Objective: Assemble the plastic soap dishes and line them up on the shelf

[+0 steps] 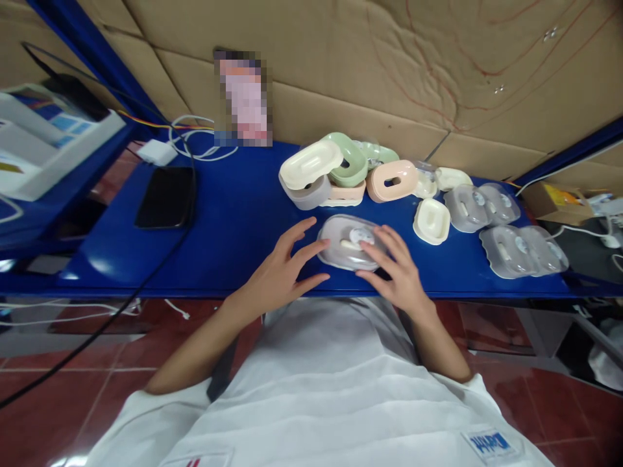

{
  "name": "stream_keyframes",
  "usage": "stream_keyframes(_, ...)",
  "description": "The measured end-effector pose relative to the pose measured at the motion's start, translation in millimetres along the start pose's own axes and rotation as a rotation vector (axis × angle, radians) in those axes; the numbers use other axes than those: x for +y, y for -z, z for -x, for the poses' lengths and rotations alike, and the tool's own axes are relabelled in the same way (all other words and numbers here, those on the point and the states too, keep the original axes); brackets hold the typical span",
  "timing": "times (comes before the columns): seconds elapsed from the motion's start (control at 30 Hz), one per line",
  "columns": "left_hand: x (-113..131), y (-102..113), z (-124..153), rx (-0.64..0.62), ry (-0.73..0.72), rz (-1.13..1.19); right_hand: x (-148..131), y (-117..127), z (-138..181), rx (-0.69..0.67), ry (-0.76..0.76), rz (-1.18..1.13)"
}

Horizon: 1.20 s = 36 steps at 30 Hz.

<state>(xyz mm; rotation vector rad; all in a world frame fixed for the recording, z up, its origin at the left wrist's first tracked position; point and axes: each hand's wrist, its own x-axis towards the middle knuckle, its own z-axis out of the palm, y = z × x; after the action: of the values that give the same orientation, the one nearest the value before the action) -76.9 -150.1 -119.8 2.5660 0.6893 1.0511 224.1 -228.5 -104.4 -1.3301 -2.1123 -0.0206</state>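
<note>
A pale oval plastic container (pixel 341 224) with a clear cover and a round white sticker lies near the front edge of the blue table. To its left is my left hand (pixel 287 263), fingers spread, with the index fingertip at the container's edge. My right hand (pixel 396 269) rests over the right end, its fingers apart and the fingertips on the cover. Neither hand is closed round the container. Just behind it sit stacked plastic box parts: a cream piece (pixel 311 165), a green piece (pixel 348 159), a grey piece (pixel 306 196) and a peach piece (pixel 402 175).
At the right stand clear-covered containers (pixel 523 253) and a small cream dish (pixel 432 222). A black flat device (pixel 165 198), a white adapter (pixel 158 152) and cables lie on the left. Cardboard (pixel 341 65) lines the back; the blue table's edge (pixel 195 295) runs before me.
</note>
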Motion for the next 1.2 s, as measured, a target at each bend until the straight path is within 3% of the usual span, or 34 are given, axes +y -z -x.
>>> stream_keyframes(0.13, 1, 2, -1, -0.023, 0.001, 0.012, 54, 61, 5, 0.177, -0.204, 0.274)
stream_keyframes(0.3, 2, 3, -3, -0.089, -0.023, -0.036, 177, 147, 3, 0.299, -0.553, 0.644)
stream_keyframes(0.4, 1, 3, -3, -0.114, -0.024, -0.049, 230, 170, 0, 0.246, -0.729, 0.737)
stream_keyframes(0.5, 0, 2, -2, -0.150, -0.037, -0.066, 250, 172, -1, 0.178, -0.888, 0.750)
stream_keyframes(0.67, -2, 0, -2, -0.187, -0.045, -0.077, 233, 166, 1, 0.083, -0.889, 0.791)
stream_keyframes(0.8, -2, -1, -1, -0.206, -0.045, -0.083, 189, 144, -7, 0.107, -0.633, 0.850)
stream_keyframes(0.87, -2, -1, -1, -0.213, -0.046, -0.082, 160, 122, -12, 0.014, -0.514, 0.784)
stream_keyframes(1.03, -3, -1, -1, -0.210, -0.045, -0.081, 95, 65, -14, -0.386, -0.460, 0.728)
stream_keyframes(1.2, 1, 0, -2, -0.201, -0.042, -0.070, 57, 60, -2, -0.496, -0.269, 0.549)
